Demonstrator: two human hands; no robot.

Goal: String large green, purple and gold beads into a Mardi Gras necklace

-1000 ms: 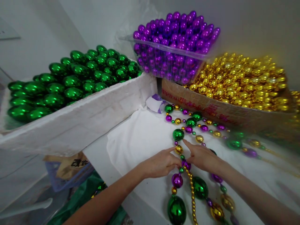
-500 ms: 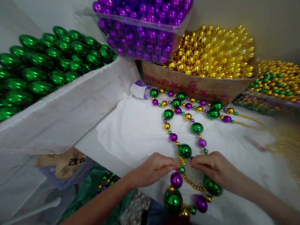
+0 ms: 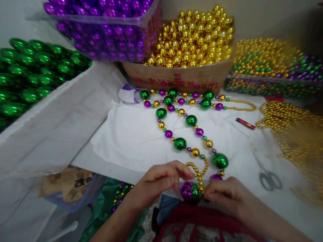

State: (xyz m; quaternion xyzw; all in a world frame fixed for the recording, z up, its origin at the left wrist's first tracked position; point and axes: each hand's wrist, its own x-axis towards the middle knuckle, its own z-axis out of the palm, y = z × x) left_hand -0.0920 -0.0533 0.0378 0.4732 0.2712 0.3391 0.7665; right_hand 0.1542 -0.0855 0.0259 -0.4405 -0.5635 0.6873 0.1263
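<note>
A bead necklace (image 3: 180,144) of green, purple and gold balls runs across the white cloth towards me. My right hand (image 3: 225,196) pinches it beside the small gold bead chain (image 3: 200,183). My left hand (image 3: 161,178) is just left of that chain, thumb and index finger apart, with nothing visible between them. Below its fingers hang a large purple bead (image 3: 186,191) and a green one, close together. Behind lies another necklace section (image 3: 205,103), ending in a loop of gold chain (image 3: 243,105).
Green beads (image 3: 32,79) fill a white foam box (image 3: 58,111) at left. Purple beads (image 3: 111,33) and gold beads (image 3: 191,40) stand in boxes behind. At right are scissors (image 3: 270,180), a red lighter-like stick (image 3: 245,123) and heaped gold chains (image 3: 282,117).
My hands held a short strand stretched between them; now the left fingers have parted and the right hand keeps its pinch. The near beads have dropped closer to my body. The view has shifted right.
</note>
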